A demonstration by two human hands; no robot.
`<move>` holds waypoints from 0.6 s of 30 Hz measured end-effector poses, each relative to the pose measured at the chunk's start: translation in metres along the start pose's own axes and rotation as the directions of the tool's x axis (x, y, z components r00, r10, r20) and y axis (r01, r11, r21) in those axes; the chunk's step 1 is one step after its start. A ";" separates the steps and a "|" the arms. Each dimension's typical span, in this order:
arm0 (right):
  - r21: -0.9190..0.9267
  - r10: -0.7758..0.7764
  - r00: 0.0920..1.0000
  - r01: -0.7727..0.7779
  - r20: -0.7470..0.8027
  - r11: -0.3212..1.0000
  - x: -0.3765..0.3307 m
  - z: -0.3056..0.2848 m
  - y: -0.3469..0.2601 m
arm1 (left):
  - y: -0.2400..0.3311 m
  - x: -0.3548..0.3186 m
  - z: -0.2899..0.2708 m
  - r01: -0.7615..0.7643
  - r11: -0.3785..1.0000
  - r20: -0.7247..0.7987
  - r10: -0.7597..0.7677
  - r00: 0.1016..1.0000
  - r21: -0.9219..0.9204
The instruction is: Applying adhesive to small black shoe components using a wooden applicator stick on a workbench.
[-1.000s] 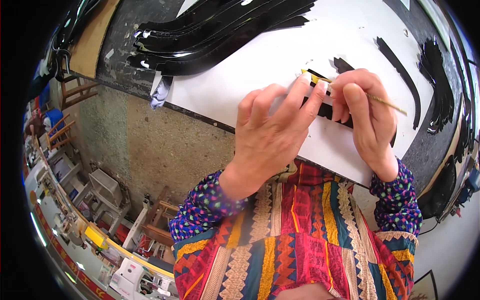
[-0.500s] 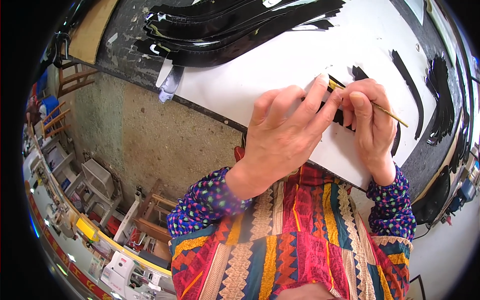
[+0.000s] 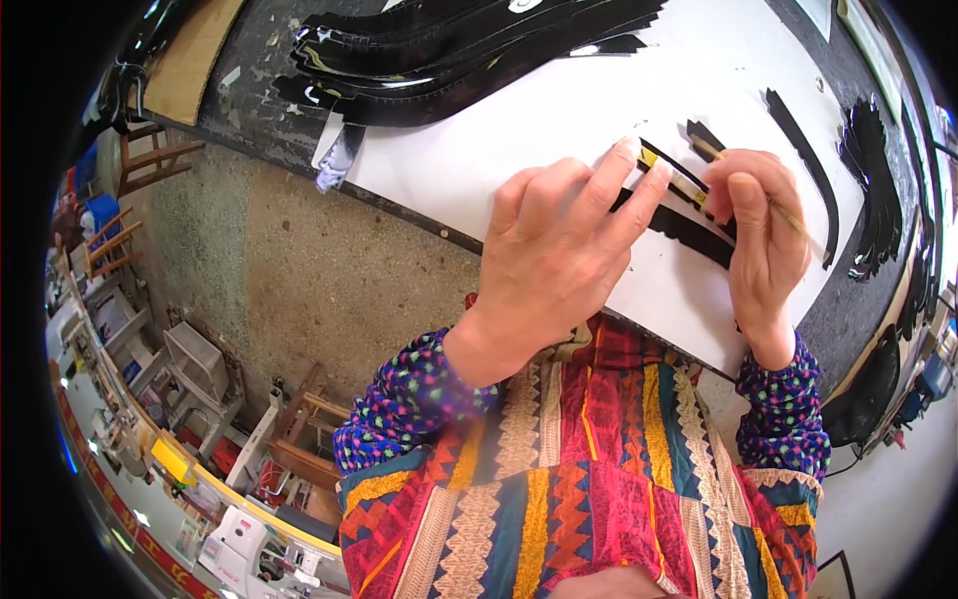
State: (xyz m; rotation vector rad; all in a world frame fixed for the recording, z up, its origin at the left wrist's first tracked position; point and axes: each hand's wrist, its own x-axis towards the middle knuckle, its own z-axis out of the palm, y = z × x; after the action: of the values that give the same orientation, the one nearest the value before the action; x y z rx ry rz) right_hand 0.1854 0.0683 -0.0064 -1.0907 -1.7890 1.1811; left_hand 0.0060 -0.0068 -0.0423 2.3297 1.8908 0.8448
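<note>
The left hand [image 3: 559, 245], fingers spread, steadies 1 narrow black strip with yellow patches [image 3: 649, 157] near the dark grey table's [image 3: 249, 85] near edge; the right hand [image 3: 760, 225] pinches a thin tan stick [image 3: 707, 149]. That strip seems unfinished — whether the glossy black pile [image 3: 449, 100] is, I can't tell.

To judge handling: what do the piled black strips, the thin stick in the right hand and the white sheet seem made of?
Piled black strips: probably leather or leatherette, glossy with bright highlights. Thin stick: perhaps wood, from its dull tan. White sheet: paper, card or plastic; smooth, without sharp reflections.
</note>
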 end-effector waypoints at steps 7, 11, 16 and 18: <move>-0.629 -0.423 0.890 0.428 0.170 0.649 0.002 -0.002 0.011 | -0.008 0.007 0.010 -0.024 0.997 -0.061 0.020 0.998 -0.067; -0.681 -0.441 0.872 0.457 0.215 0.572 0.000 -0.001 0.011 | -0.012 0.005 0.002 -0.024 0.985 -0.115 0.004 0.993 -0.169; -0.637 -0.446 0.886 0.419 0.130 0.647 0.004 -0.002 0.013 | -0.012 -0.014 -0.008 -0.035 0.990 -0.093 0.023 0.995 -0.134; -0.592 -0.414 0.908 0.369 0.064 0.717 0.005 -0.003 0.015 | -0.013 -0.019 -0.007 -0.022 0.992 -0.090 0.011 0.996 -0.122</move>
State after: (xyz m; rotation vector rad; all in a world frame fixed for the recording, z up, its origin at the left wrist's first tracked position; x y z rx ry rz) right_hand 0.1900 0.0776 -0.0188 -0.9805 -2.2596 0.3061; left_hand -0.0111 -0.0230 -0.0482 2.2746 1.7966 1.0520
